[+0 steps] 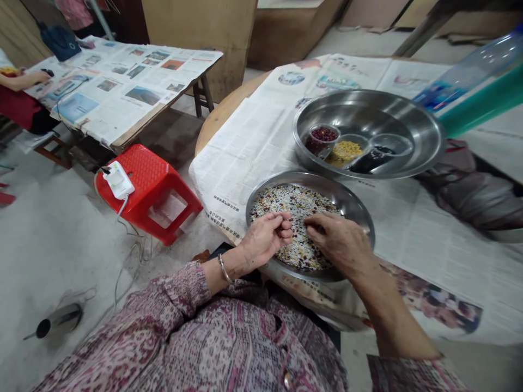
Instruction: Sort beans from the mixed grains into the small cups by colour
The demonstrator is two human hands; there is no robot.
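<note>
My left hand and my right hand are both over the near bowl, with a gap between them. The near bowl sits close to me, at the edge of the table. In it lies the mix: lots of white bits, with dark red, yellow and black ones all through it.

My left fingers are curled in and my thumb rests on them. If I have a tiny bit pinched there, I can't tell. My right fingers bend down toward the mix, but I can't tell if the tips meet or hold anything, because my own hand gets in the way.

Just past the near bowl is the big bowl. Three clear cups are inside it. One has red beans, one has yellow beans, and one, which leans over, has black beans. Each looks like just one colour, so I'd say that part is done.

There is a lot left, I think. The colours are spread all over the near bowl, and I see no patch that is only white. My guess is I'm far from finished
</note>
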